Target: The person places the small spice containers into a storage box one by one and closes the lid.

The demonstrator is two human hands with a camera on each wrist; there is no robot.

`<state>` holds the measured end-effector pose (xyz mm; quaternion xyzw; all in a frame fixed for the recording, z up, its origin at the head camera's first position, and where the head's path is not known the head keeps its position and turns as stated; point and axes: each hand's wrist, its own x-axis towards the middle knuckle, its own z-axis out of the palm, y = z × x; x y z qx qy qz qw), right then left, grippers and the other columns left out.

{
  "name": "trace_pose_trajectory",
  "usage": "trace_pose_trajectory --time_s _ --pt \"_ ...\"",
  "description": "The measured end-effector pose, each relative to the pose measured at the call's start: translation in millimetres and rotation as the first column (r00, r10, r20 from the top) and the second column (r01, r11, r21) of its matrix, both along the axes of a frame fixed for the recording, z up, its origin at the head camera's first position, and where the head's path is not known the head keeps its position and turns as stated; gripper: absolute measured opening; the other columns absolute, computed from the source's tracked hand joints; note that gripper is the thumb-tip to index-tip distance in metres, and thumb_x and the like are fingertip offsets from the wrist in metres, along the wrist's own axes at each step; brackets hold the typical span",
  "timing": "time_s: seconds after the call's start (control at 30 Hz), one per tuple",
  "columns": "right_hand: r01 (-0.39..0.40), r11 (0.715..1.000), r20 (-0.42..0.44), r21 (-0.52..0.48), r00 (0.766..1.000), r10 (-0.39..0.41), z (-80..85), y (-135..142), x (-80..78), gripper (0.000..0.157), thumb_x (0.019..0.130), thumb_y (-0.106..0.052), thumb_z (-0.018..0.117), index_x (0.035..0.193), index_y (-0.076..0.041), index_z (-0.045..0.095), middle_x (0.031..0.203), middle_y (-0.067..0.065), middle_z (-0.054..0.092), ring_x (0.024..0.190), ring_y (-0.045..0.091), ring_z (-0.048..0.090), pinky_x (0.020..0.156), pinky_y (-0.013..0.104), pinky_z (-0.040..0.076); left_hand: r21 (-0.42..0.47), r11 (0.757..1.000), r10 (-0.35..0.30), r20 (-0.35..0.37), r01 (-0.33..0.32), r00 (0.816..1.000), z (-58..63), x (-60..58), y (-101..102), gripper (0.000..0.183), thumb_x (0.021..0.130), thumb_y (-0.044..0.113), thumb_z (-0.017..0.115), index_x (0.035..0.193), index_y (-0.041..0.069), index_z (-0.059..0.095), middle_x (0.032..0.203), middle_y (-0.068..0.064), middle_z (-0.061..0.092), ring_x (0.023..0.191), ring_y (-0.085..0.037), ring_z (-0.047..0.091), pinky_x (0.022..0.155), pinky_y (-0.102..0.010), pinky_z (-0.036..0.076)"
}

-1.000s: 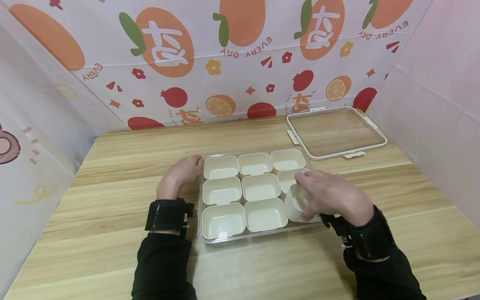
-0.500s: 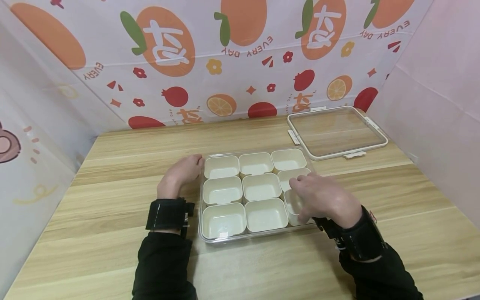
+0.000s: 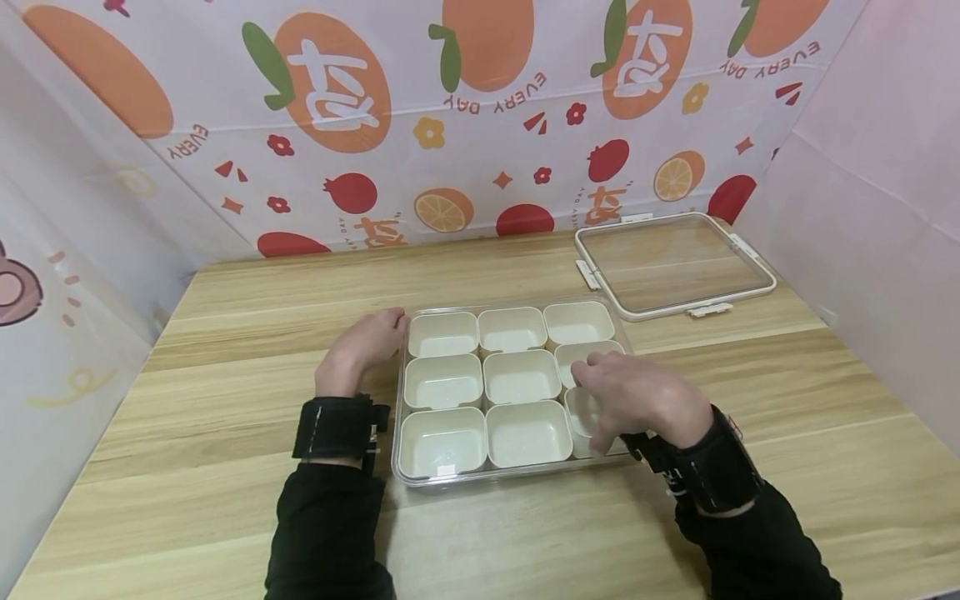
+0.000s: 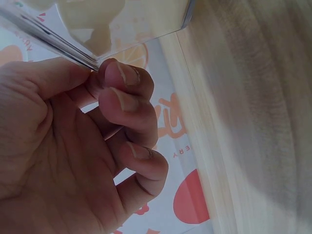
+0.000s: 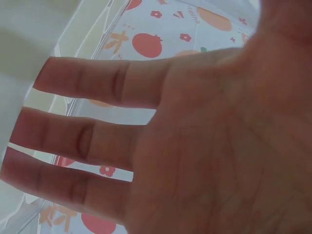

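A clear rectangular box [image 3: 487, 474] on the wooden table holds several small cream containers [image 3: 522, 375] in rows. At its far left corner my left hand [image 3: 366, 348] pinches the rim between thumb and forefinger; in the left wrist view the other fingers [image 4: 144, 165] curl loosely below the box edge. My right hand [image 3: 651, 398] spans the front right container [image 3: 581, 412], thumb at the near side and fingers toward the far side. That container sits down in its corner, partly covered by the hand. In the right wrist view the fingertips meet its pale wall [image 5: 24, 44].
A transparent lid with a white frame [image 3: 637, 316] and side clips lies behind the box at the right. Fruit-printed cloth [image 3: 465, 150] hangs along the table's back edge. Pale cloth walls [image 3: 877, 217] stand at both sides.
My right hand has lowered the tilted container into the front right corner, moving slightly left. The box and containers have shifted a little toward me. The left hand keeps its place.
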<state>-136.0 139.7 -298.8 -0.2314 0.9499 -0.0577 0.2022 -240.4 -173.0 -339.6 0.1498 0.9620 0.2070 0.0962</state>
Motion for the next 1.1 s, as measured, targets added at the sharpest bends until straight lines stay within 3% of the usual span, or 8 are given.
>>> trace_pose_trajectory --time_s 0.23,0.43,0.67,0.83,1.1 --pt "-0.019 1.000 0.001 0.000 1.000 0.019 -2.9 3 -4.0 0.069 0.050 -0.041 0.083 0.102 -0.010 0.050 0.096 0.001 0.049 0.085 0.019 0.045 0.069 0.034 0.044 -0.004 1.000 0.015 0.030 -0.015 0.999 0.2 0.5 0 0.031 0.098 0.020 0.025 0.098 0.002 0.051 0.082 -0.015 0.050 0.084 -0.029 0.047 0.074 -0.045 0.039" --pt "-0.002 1.000 0.022 -0.016 1.000 0.002 -3.2 5 -6.6 0.065 0.051 -0.041 0.083 0.100 -0.011 0.052 0.101 0.001 0.050 0.086 0.017 0.044 0.069 0.035 0.044 0.001 1.000 0.013 0.035 -0.013 0.999 1.9 0.8 0 0.035 0.099 0.022 0.024 0.108 0.000 0.050 0.091 -0.017 0.051 0.090 -0.030 0.045 0.079 -0.047 0.038" --pt "0.020 1.000 0.029 -0.024 0.999 -0.019 -4.0 2 -5.7 0.057 0.055 -0.034 0.081 0.097 -0.011 0.051 0.093 0.000 0.050 0.082 0.016 0.045 0.067 0.033 0.043 -0.004 1.000 -0.002 0.003 0.002 1.000 2.8 0.1 1 0.031 0.098 0.018 0.025 0.087 0.002 0.049 0.087 -0.019 0.052 0.083 -0.030 0.047 0.074 -0.046 0.040" --pt "0.056 0.998 0.029 -0.037 0.998 -0.055 -4.0 5 -7.5 0.053 0.062 -0.037 0.077 0.100 -0.009 0.051 0.096 0.002 0.051 0.079 0.016 0.047 0.068 0.035 0.044 -0.002 1.000 0.001 0.003 -0.001 1.000 2.5 0.1 1 0.031 0.098 0.018 0.025 0.087 0.002 0.049 0.086 -0.018 0.051 0.083 -0.030 0.047 0.073 -0.046 0.040" --pt "0.083 0.995 -0.116 -0.057 0.989 -0.090 -2.2 24 -20.2 0.050 0.080 -0.042 0.064 0.111 -0.004 0.054 0.107 0.011 0.058 0.090 0.024 0.053 0.074 0.045 0.046 0.004 1.000 -0.002 0.002 0.002 1.000 2.8 1.0 1 0.031 0.098 0.018 0.025 0.088 0.002 0.049 0.084 -0.017 0.051 0.083 -0.030 0.047 0.074 -0.046 0.039"
